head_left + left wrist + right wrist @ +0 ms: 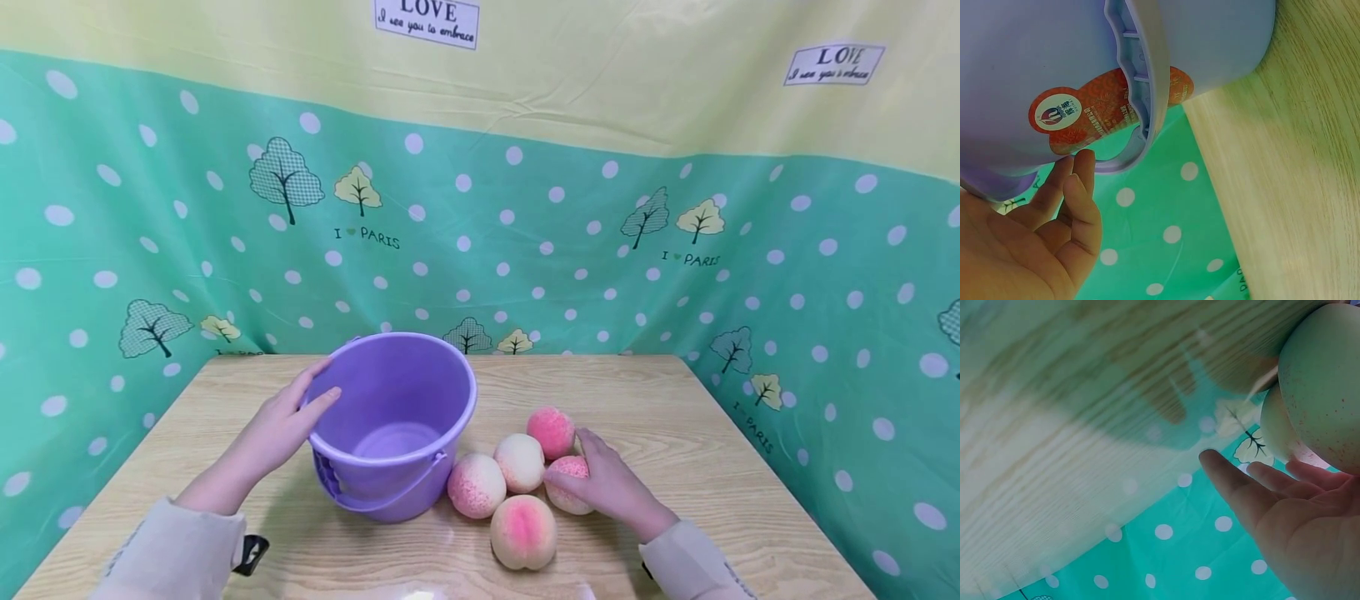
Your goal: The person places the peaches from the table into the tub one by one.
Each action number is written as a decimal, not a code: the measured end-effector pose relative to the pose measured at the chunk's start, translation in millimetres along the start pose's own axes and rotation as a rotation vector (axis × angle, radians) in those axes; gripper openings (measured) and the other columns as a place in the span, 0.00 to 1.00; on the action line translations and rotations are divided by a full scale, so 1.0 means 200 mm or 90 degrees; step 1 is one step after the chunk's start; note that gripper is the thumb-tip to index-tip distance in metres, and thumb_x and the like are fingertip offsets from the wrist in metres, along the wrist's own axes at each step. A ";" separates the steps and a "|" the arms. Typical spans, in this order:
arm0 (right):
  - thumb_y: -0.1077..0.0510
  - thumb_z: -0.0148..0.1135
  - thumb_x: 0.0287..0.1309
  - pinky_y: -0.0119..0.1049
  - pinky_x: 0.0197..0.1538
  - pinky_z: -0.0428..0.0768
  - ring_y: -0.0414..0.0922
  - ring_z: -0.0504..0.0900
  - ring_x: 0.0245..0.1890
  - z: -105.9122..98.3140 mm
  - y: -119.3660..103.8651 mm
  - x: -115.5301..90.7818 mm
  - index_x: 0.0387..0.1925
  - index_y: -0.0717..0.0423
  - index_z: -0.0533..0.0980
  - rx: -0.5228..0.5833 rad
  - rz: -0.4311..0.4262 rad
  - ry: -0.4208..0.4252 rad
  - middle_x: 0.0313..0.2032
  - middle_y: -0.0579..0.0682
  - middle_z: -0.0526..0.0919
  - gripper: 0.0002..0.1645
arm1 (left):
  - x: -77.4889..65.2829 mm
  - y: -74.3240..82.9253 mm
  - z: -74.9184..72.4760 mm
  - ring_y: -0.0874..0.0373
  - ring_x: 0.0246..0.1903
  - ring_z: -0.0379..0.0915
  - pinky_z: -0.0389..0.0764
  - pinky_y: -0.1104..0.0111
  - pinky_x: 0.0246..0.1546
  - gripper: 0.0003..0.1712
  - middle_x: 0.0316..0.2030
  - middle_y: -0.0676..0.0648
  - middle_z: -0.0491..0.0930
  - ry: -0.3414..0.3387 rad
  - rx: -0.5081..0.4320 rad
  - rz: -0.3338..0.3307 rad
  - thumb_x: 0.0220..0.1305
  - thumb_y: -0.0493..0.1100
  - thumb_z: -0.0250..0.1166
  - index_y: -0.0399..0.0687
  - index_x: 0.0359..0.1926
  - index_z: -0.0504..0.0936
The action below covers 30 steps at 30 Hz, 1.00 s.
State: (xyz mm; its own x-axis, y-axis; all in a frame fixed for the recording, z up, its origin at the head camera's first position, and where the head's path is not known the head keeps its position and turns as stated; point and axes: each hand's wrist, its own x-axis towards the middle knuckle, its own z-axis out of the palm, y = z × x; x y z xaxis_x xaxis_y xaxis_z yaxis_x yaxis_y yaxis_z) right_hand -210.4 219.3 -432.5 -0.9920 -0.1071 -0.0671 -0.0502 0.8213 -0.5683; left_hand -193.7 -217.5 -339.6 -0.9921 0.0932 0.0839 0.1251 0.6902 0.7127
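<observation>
A purple bucket [405,383] stands on the table, its mouth facing me. My left hand [281,425] holds its left rim, thumb over the inside and fingers outside. In the left wrist view those fingers [1079,206] touch the outer wall near the bucket's handle [1157,75] and a red sticker [1094,115]. Right of the bucket, my right hand [611,479] is at a pink-and-white peach [567,492], thumb at its upper side and fingers spread past its right. In the right wrist view, the fingers [1235,481] extend beneath a speckled peach [1329,394], not curled round it.
Several more peaches cluster beside the bucket: a deep pink one [551,427] behind, a pale one [519,462] in the middle, a speckled one [476,487] at left and a pink-striped one [523,533] in front. Green dotted cloth [510,250] encloses the wooden table [600,392].
</observation>
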 end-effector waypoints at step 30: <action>0.25 0.64 0.49 0.51 0.56 0.81 0.52 0.81 0.56 0.01 -0.02 0.00 0.64 0.65 0.70 0.004 0.034 -0.005 0.57 0.60 0.81 0.56 | 0.01 -0.02 0.00 0.25 0.70 0.52 0.57 0.29 0.63 0.41 0.75 0.29 0.51 -0.009 -0.015 0.002 0.75 0.61 0.46 0.50 0.79 0.44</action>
State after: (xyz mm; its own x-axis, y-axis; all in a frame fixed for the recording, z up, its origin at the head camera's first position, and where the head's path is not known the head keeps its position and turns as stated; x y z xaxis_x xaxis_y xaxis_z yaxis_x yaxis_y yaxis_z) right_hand -209.1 215.0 -432.2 -0.9922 -0.0676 -0.1044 0.0038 0.8224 -0.5689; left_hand -196.9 -219.0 -341.9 -0.9915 0.1053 0.0767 0.1279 0.6730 0.7285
